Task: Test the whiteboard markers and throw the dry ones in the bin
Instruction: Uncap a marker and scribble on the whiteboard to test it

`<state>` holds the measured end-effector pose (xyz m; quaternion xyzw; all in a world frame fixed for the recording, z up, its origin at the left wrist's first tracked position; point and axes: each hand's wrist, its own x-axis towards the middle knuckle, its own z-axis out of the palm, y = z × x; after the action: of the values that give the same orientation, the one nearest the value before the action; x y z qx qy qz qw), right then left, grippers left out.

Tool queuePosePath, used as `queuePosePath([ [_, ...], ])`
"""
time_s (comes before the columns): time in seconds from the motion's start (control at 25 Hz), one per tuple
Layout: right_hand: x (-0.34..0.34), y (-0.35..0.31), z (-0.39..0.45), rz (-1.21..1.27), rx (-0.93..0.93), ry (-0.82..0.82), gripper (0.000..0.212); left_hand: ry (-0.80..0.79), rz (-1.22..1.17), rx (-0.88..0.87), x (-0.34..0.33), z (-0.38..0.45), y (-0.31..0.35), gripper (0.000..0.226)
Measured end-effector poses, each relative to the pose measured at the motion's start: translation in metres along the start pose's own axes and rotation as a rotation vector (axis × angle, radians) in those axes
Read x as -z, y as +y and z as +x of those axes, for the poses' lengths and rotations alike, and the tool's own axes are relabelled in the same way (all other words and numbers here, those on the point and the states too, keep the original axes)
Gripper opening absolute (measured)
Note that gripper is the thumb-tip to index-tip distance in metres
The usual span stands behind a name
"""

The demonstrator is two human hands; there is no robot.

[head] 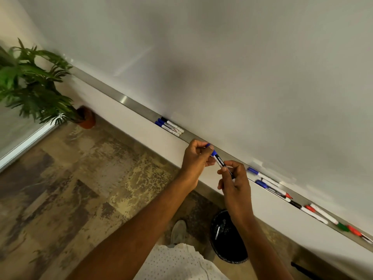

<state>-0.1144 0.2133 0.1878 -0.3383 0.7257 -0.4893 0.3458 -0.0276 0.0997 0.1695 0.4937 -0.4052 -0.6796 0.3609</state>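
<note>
1. Blue marker (221,163) held between both hands just below the tray (129,102): left hand (196,160) pinches the cap end, right hand (235,181) grips the barrel; likely for uncapping or recapping.
2. Other markers (169,126) lie in the tray.
3. Bin (228,237) on the floor directly below, handy for discards.

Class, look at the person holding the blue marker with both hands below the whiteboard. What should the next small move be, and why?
Probably pull the cap off. The left hand pinches the blue cap end of the marker while the right hand holds the barrel, and the whiteboard just above shows no fresh stroke, so the marker looks untested.
</note>
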Motion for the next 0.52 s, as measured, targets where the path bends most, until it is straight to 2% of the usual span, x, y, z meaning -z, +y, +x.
queuePosePath([
  [0.2, -0.045, 0.015, 0.033, -0.14, -0.02, -0.123, 0.017, 0.121, -0.004, 0.082, 0.043, 0.037, -0.012, 0.022],
  [0.36, -0.079, 0.028, 0.07, -0.368, 0.058, -0.192, 0.023, 0.221, 0.0, 0.084, 0.078, 0.077, -0.026, 0.018],
  [0.52, -0.108, 0.038, 0.113, -0.489, 0.087, -0.252, 0.025, 0.311, 0.032, 0.081, 0.099, 0.12, -0.034, 0.018],
])
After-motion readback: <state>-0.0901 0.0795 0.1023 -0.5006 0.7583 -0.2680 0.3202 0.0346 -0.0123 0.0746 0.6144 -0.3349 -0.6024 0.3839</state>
